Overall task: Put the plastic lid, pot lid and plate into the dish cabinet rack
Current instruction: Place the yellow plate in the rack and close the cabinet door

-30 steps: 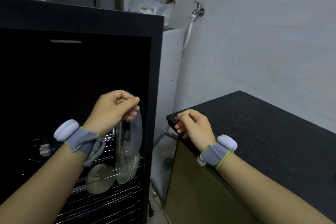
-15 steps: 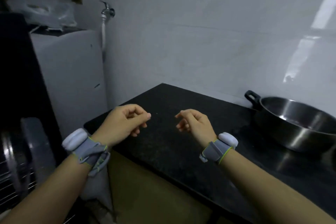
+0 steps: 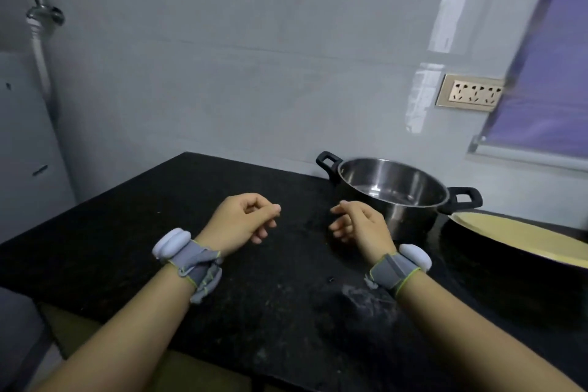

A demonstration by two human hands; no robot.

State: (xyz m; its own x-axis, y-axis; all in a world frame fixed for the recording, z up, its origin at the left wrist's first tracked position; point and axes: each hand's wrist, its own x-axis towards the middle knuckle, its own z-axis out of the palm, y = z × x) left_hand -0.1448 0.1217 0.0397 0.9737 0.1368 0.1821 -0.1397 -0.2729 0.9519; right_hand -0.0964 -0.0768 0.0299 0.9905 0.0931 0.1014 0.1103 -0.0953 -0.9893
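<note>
Both hands, left hand (image 3: pixel 243 221) and right hand (image 3: pixel 359 224), are hovering empty, fingers loosely curled. The round pale-yellow plate (image 3: pixel 521 237) is lying at three o'clock; reaching there should mean gripping its rim firmly.

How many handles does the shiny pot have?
2. One black handle sticks out on the pot's left side, toward the wall. The other black handle sticks out on its right side, next to the yellow plate.
</note>
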